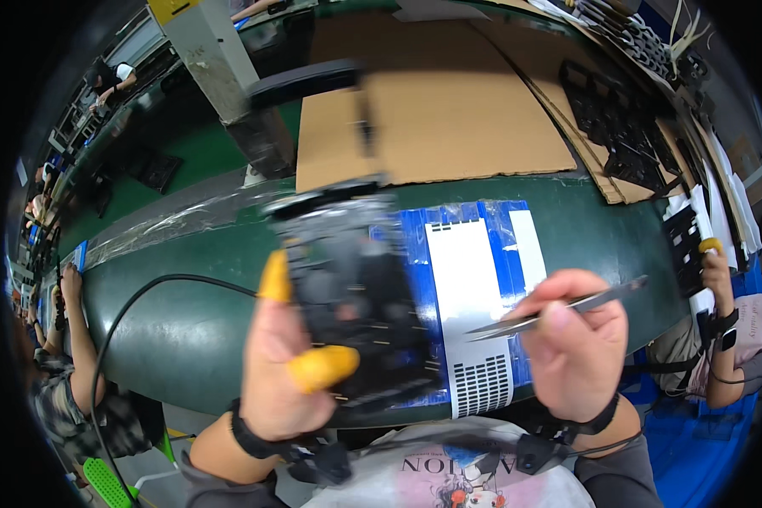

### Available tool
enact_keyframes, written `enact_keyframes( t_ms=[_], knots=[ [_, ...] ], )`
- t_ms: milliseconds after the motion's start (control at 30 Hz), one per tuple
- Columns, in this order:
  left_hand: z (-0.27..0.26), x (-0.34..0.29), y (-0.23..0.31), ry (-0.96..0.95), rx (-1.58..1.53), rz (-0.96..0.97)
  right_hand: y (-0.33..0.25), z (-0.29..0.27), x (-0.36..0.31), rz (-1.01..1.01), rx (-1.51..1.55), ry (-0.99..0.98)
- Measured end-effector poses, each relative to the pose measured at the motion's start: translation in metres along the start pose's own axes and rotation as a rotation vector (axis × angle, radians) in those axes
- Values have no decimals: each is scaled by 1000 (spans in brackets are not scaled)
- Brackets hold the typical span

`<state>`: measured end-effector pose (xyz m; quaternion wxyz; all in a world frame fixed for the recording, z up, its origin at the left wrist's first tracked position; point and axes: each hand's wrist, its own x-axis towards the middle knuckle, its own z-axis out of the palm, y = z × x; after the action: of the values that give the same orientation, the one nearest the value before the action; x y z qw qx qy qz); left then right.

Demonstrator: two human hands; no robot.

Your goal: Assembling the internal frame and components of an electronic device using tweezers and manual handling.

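Note:
My left hand [292, 364], with yellow finger covers on its thumb and a finger, grips a black electronic housing [356, 296] by its left side. Motion blurs the housing; at its far end a black loop-shaped part [309, 80] sticks up over the cardboard. In my right hand [571, 347] is a pair of metal tweezers [559, 311], held between thumb and fingers with the tips pointing left. Below the tweezers lies a white label sheet [461, 296] with rows of small black pieces, on a blue board [419, 245]. The housing covers the board's left part.
Large cardboard sheets [449, 127] cover the table's far side, with black plastic frames [618, 127] at right. A pillar [220, 76] rises at far left. Co-workers sit on both sides; one hand [715, 267] at right holds a black part. A black cable [144, 305] arches at left.

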<state>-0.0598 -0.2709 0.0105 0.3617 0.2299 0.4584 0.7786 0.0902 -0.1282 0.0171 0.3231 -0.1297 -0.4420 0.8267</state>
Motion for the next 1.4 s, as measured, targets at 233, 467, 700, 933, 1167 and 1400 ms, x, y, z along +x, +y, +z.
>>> enact_keyframes(
  t_ms=[233, 467, 700, 933, 1167, 1400],
  knots=[
    [-107, -11, 30, 494, -87, 180, -25, -43, -4, -186, -108, 183],
    [-225, 170, 92, 936, 547, 44, -33, -46, -11, -228, -43, 143],
    [-244, 197, 103, 889, 930, 499, -60, -97, -46, -318, -74, 384],
    [85, 54, -9, -191, 492, -138, -86, -134, -71, -440, 13, 495],
    [231, 86, -139, -611, 886, -824, -93, -103, -87, -527, 52, 353],
    [242, 123, -168, -545, 940, -843, -106, -110, -132, -591, 0, 365]
  ],
)
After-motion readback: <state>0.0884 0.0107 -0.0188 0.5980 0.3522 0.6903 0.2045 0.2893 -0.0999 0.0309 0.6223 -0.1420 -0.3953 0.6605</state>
